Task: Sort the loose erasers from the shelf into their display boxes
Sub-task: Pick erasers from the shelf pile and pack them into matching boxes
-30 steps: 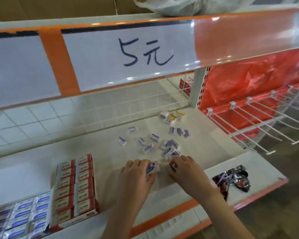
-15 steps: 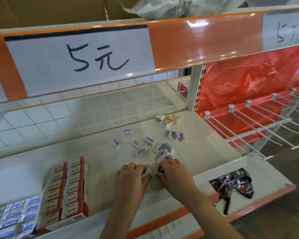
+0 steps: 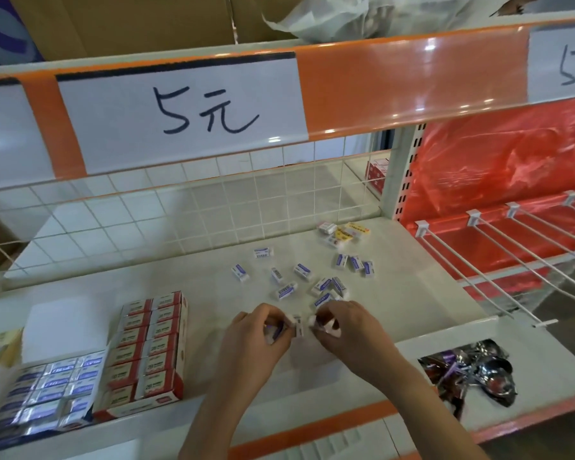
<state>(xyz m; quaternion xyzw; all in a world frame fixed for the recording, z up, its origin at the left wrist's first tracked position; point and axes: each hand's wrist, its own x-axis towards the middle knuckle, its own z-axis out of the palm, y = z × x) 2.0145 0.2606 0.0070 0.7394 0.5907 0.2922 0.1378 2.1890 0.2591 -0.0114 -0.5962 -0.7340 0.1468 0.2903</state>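
Several loose blue-and-white erasers [image 3: 302, 271] lie scattered on the white shelf [image 3: 412, 293]. A few yellow and white ones [image 3: 344, 231] sit at the back right. My left hand [image 3: 256, 340] curls its fingers round a small bunch of blue-and-white erasers [image 3: 296, 327]. My right hand [image 3: 346, 327] pinches another eraser [image 3: 326, 323] right beside it. At the front left stand a display box of red-and-white erasers [image 3: 146, 350] and a display box of blue-and-white erasers [image 3: 47, 393].
A wire grid fence [image 3: 213, 207] closes the shelf's back. An orange price rail marked 5元 [image 3: 206, 111] hangs overhead. White peg hooks [image 3: 478, 270] stick out at the right. A crumpled shiny wrapper [image 3: 472, 373] lies in the front right compartment.
Both hands drew a little nearer to me and lifted slightly, gathering erasers between the fingers. The view shifted right, so the boxes sit further left.
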